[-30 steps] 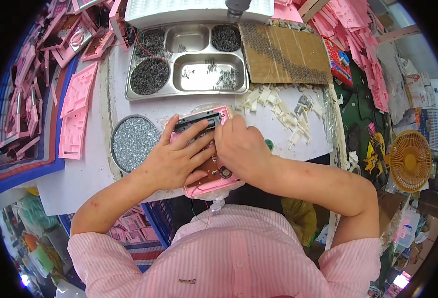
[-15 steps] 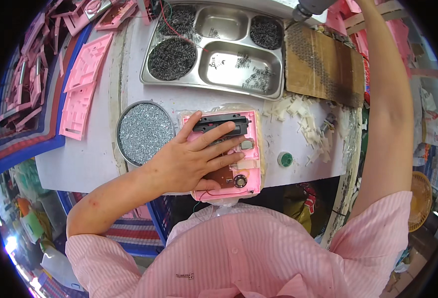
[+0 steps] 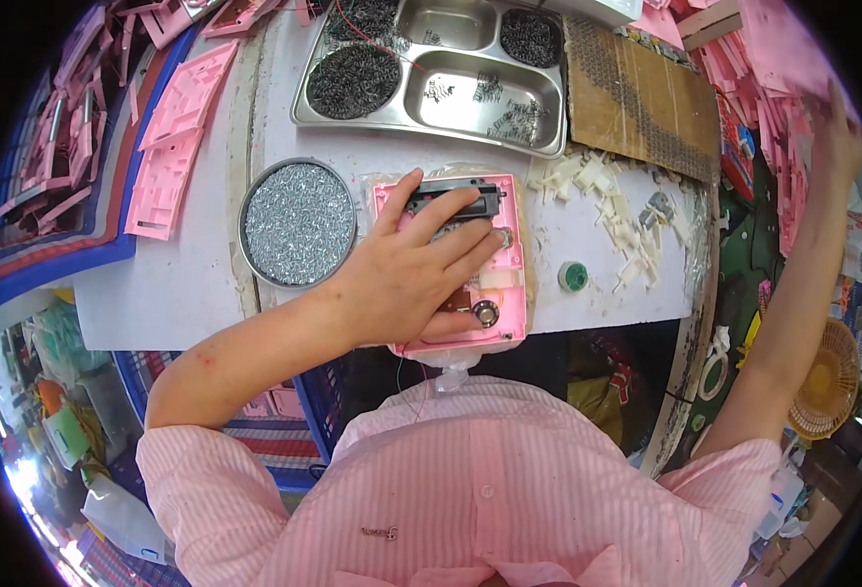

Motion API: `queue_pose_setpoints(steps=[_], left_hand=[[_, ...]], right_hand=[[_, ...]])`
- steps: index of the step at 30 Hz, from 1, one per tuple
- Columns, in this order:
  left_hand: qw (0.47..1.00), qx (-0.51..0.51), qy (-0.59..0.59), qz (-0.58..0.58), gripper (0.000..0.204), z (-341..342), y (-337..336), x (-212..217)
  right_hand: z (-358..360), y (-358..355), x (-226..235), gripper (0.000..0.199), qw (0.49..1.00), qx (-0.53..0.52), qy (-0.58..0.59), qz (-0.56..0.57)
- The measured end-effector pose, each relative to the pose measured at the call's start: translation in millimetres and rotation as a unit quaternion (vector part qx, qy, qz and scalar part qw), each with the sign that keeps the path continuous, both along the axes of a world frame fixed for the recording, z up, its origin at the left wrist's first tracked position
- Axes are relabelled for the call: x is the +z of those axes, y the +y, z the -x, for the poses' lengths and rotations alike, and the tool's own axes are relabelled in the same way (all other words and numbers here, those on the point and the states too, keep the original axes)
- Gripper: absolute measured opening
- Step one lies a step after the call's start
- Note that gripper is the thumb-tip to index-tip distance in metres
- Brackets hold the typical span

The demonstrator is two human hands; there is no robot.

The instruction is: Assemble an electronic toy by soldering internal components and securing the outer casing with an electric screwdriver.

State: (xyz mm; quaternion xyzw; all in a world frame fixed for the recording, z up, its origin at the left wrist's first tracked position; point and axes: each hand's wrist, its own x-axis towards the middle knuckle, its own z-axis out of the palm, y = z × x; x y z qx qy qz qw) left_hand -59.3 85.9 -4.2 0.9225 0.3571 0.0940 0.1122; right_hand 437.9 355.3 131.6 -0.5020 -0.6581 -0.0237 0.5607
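A pink plastic housing (image 3: 512,284) lies on the white worktop in front of me. My left hand (image 3: 407,264) rests across it, fingers spread, partly hiding a black plastic mechanism (image 3: 480,201) at its far end. Its thumb lies beside a small round speaker (image 3: 486,313), and a brown circuit board is mostly covered. Thin wires hang over the near edge. At the far right, my right hand (image 3: 835,132) is blurred, its fingers closed at a smeared pink plastic panel (image 3: 783,39) above a stack of pink parts.
A round tin of silver screws (image 3: 297,223) stands left of the housing. Beyond is a steel compartment tray (image 3: 431,135) with dark screws. Cardboard (image 3: 636,103), white plastic pieces (image 3: 627,210) and a small green-topped round piece (image 3: 573,276) lie right. Pink panels (image 3: 172,147) lie left.
My right hand has moved from the top to the far right, and the electric screwdriver near it has left view. My left hand stays on the housing, its fingers slightly more bent.
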Motion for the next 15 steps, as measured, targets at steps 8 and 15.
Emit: queue_pose_setpoints(steps=[8,15], left_hand=[[0.999,0.026,-0.028,-0.037,0.076,-7,-6,-6],[0.997,0.048,-0.016,-0.054,0.070,-12,-13,-7]], right_hand=[[66,-259,-66,0.037,0.890,0.118,0.349,0.269],[101,-278,-95,0.036,0.879,0.163,0.356,0.271]])
